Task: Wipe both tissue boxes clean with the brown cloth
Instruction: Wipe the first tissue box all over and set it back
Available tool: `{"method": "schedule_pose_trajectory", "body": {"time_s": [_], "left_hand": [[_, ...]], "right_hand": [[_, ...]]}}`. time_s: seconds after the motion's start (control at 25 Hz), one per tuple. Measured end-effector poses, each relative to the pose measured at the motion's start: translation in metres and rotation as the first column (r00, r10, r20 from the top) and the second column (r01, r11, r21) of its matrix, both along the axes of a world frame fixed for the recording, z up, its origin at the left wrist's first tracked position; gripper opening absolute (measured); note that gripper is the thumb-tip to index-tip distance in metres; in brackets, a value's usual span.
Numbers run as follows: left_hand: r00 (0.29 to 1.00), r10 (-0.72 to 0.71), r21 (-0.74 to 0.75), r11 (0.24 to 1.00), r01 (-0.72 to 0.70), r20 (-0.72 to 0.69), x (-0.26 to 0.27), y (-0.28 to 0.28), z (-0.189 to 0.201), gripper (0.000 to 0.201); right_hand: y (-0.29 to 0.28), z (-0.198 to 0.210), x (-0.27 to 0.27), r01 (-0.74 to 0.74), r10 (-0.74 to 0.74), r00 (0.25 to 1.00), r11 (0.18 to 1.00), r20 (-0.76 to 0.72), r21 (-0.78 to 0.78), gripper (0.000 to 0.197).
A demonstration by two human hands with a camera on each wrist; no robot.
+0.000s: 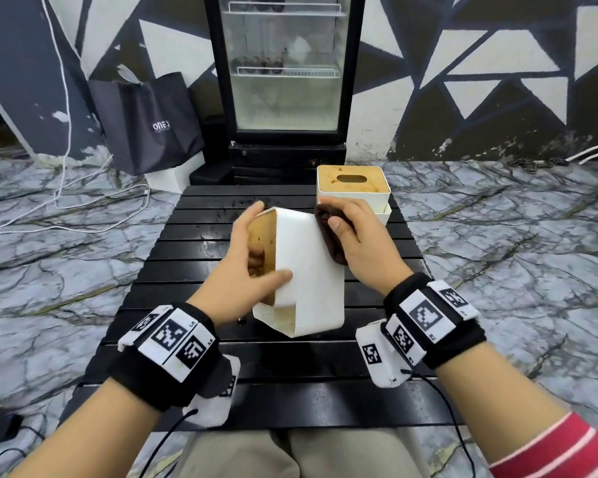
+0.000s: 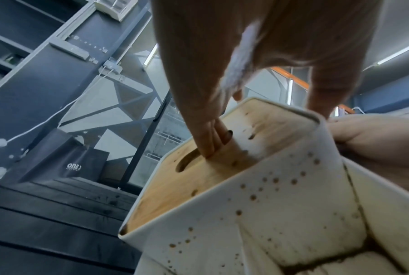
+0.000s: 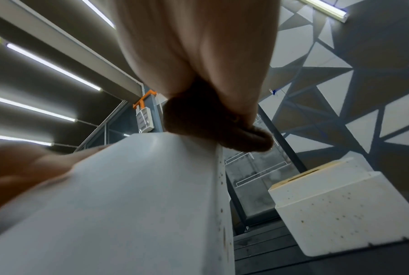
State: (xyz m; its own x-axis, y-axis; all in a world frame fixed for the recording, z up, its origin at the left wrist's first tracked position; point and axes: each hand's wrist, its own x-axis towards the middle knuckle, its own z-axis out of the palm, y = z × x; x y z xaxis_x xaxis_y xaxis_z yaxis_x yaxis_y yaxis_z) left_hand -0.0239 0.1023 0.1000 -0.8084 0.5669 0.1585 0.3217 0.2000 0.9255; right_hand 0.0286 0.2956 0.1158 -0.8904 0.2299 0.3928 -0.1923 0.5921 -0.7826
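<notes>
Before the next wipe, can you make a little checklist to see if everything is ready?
1. Held tissue box steady: ok. The left hand grips it, fingers poked into the slot of its wooden top.
2. Brown cloth in hand: ok. The right hand holds it bunched against the box's right side.
3. Spots left on the held box: not ok. Brown dots still show on its side in the left wrist view.
4. Second tissue box safe: ok. It stands upright at the back of the black table.
5. Second box clean: not ok. The right wrist view shows specks on its side.
</notes>
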Motion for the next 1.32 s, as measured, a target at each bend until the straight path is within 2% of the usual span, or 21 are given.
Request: {"method": "schedule_pose_trajectory", "body": {"time_s": [0.12, 0.28, 0.44, 0.72, 0.84, 1.08, 1.32], "left_hand": [[0.999, 0.039, 0.007, 0.999, -0.039, 0.015, 0.003, -0.002, 0.004, 0.073], [0.998, -0.03, -0.001, 1.0, 0.03, -0.047, 0.011, -0.002, 0.004, 0.069], [0.992, -0.033, -0.05, 0.998, 0.027, -0.121, 0.013, 0.001, -0.008, 0.064], [0.993, 0.121, 0.009, 0.993, -0.121, 0.007, 0.023, 0.017, -0.017, 0.029], [0.984, 0.156, 0.003, 0.988, -0.157, 0.083, 0.014, 0.019, -0.014, 0.053], [0.988, 0.076, 0.029, 0.996, -0.08, 0.135, 0.001, 0.014, -0.009, 0.049], [1.0, 0.01, -0.041, 0.999, -0.01, -0.005, 0.008, 0.006, -0.018, 0.055]], "right_hand": [[-0.004, 0.0, 0.01, 0.009, -0.011, 1.0, 0.995, -0.017, -0.104, 0.033], [0.001, -0.003, 0.016, 0.015, -0.021, 0.999, 0.97, -0.025, -0.242, 0.031], [0.004, -0.016, 0.025, 0.044, -0.045, 0.999, 0.985, -0.002, -0.169, 0.031], [-0.001, -0.037, 0.038, 0.027, -0.024, 0.998, 0.998, 0.06, -0.053, 0.032], [-0.003, -0.042, 0.04, 0.031, -0.027, 0.998, 0.998, 0.062, -0.06, 0.032], [-0.009, -0.046, 0.045, 0.014, -0.012, 0.998, 0.999, 0.059, -0.04, 0.032], [-0.005, -0.045, 0.056, 0.042, -0.039, 0.997, 0.998, 0.068, -0.047, 0.032]]}}
